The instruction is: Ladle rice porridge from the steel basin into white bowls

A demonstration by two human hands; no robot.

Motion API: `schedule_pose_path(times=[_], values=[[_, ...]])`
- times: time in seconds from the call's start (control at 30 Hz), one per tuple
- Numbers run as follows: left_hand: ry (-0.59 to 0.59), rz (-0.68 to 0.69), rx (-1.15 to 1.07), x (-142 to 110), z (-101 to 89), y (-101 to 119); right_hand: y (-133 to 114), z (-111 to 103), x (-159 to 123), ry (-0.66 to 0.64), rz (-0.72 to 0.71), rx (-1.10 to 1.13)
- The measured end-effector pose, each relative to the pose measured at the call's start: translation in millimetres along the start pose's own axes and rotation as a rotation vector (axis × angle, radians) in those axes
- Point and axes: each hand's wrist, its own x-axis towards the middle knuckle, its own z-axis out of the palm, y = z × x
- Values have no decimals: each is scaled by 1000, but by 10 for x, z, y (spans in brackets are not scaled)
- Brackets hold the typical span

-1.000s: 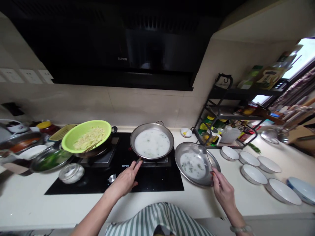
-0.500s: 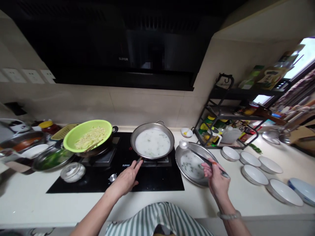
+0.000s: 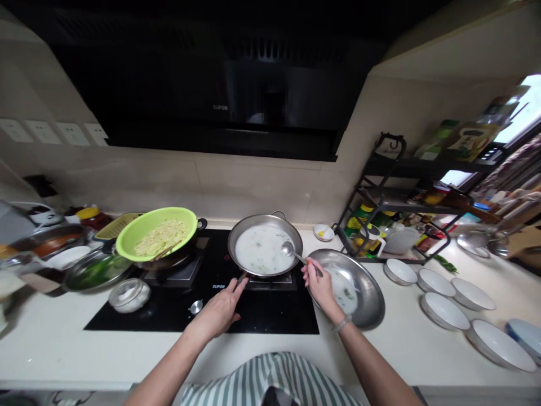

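Note:
A steel wok (image 3: 236, 265) of white soup with green bits (image 3: 257, 251) sits on the right burner. My left hand (image 3: 222, 310) is closed at the near end of its short handle (image 3: 242, 277), which the fingers partly hide. A long-handled ladle (image 3: 289, 249) is gripped in my right hand (image 3: 319, 285), its bowl at the soup's surface by the wok's right side. Below my right forearm stands a wide steel basin (image 3: 372, 299), with a smaller amount of the same white soup in it.
A green colander (image 3: 192, 225) of pale shreds and chopsticks rests over a pan on the left burner. A glass jar (image 3: 129, 296) stands before it. Several white bowls (image 3: 443, 310) line the right counter below a black rack (image 3: 382, 194). A range hood (image 3: 220, 135) hangs overhead.
My right hand has moved left with the ladle, from above the basin to the wok. The ladle's bowl is now at the wok's soup. My left hand stays at the handle.

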Motion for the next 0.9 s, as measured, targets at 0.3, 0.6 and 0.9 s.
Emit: schedule_pose_path(times=[0.3,0.6,0.9], values=[[-3,13,20,3,-8,10,28,17,62,203,253,351],[-11,3,35,-7,-28,25,-70,-83,-44,205,231,317],[8,-2,28,4,9,-2,-98,-152,-101,149,113,152]])
